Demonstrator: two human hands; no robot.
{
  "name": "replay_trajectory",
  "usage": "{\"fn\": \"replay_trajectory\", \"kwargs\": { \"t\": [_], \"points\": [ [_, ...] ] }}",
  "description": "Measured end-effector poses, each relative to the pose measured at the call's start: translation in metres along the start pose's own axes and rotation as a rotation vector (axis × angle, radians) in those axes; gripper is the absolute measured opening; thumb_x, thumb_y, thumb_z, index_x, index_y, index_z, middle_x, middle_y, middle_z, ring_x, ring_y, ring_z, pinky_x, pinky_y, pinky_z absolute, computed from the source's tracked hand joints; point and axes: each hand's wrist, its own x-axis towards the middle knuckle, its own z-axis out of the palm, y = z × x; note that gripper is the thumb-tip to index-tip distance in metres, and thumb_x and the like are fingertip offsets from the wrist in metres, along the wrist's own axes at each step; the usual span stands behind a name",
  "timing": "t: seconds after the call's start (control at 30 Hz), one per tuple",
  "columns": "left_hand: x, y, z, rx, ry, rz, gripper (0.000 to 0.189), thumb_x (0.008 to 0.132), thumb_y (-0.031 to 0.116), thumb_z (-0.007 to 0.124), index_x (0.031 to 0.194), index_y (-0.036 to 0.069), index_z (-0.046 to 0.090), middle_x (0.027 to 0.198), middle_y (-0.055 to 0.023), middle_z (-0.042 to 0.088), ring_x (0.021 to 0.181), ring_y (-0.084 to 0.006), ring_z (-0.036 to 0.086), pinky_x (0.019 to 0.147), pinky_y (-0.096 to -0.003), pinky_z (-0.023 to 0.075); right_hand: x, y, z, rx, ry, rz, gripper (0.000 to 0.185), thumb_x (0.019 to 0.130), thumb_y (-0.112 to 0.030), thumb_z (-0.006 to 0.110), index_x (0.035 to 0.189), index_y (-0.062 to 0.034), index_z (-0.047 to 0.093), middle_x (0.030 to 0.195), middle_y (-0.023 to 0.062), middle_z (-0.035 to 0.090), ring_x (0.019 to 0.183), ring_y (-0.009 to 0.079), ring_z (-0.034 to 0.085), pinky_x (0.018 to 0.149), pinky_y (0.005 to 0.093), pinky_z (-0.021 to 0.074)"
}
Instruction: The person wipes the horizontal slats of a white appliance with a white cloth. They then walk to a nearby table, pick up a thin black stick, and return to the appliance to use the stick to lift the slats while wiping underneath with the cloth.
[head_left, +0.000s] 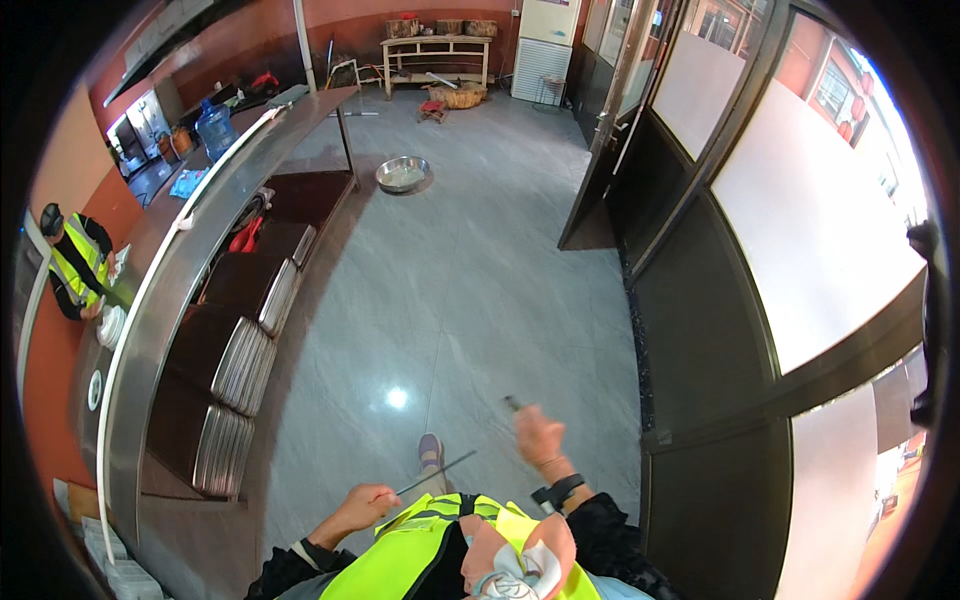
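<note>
Low in the view, my left hand (364, 506) is closed around a thin dark rod (437, 472), which slants up to the right across the front of my body. My right hand (538, 436) is raised over the floor, its fingers curled around a small dark object (511, 403). Only the end of that object sticks out past the fingers, so its kind is not clear. The two hands are apart. Below and between them one shoe (430, 451) shows on the grey tiled floor (480, 300).
On the left runs a long metal counter (169, 300) with stacked trays (244, 367) on its lower shelf. A metal basin (403, 174) lies on the floor ahead. Right, an open door (600, 180) juts inward from dark panels. A co-worker (79, 259) handles white dishes (112, 326) behind the counter.
</note>
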Motion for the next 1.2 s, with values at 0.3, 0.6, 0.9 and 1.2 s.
{"fn": "replay_trajectory", "kwargs": {
  "t": [0.3, 0.6, 0.9, 1.2],
  "points": [
    [0.141, -0.025, -0.153, -0.456, 0.284, -0.131, 0.029, 0.1, 0.032, 0.055, 0.101, 0.007, 0.069, 0.07, 0.003, 0.056, 0.054, -0.0047, 0.038, 0.051, -0.0225, 0.0325, 0.052, 0.108, 0.048, -0.19, -0.275, 0.523, 0.024, 0.093, -0.03, 0.055, 0.093, -0.0069, 0.06, 0.074, 0.0225, 0.067, 0.069, 0.0459, 0.064, 0.063, 0.0586, 0.0478],
    [0.33, 0.025, -0.211, -0.52, 0.182, 0.05, 0.021, 0.099, 0.018, 0.057, 0.11, 0.004, 0.068, 0.085, -0.0018, 0.068, 0.059, -0.0047, 0.047, 0.055, -0.0224, 0.0414, 0.002, 0.107, 0.14, 0.052, -0.636, 0.473, 0.019, 0.084, -0.027, 0.058, 0.084, -0.0089, 0.064, 0.085, 0.022, 0.067, 0.085, 0.0457, 0.064, 0.069, 0.0559, 0.0499],
    [0.519, -0.026, -0.303, -0.126, 0.412, -0.013, 0.016, 0.092, 0.013, 0.061, 0.101, 0.002, 0.069, 0.074, -0.0076, 0.07, 0.066, -0.0147, 0.068, 0.062, -0.0306, 0.0531, 0.213, 0.208, 0.223, -0.059, -0.763, 0.422, 0.023, 0.089, -0.03, 0.056, 0.091, -0.0105, 0.068, 0.089, 0.0194, 0.068, 0.086, 0.0426, 0.065, 0.072, 0.0525, 0.0517],
    [0.579, -0.078, -0.366, 0.121, 0.479, -0.457, 0.016, 0.087, 0.02, 0.064, 0.087, 0.006, 0.072, 0.079, -0.0158, 0.073, 0.066, -0.025, 0.072, 0.066, -0.0378, 0.0567, 0.538, 0.259, 0.304, 0.123, -0.579, 0.385, 0.02, 0.089, -0.027, 0.057, 0.096, -0.0095, 0.065, 0.089, 0.0179, 0.068, 0.087, 0.0425, 0.063, 0.074, 0.0542, 0.0496]
  ]
}}
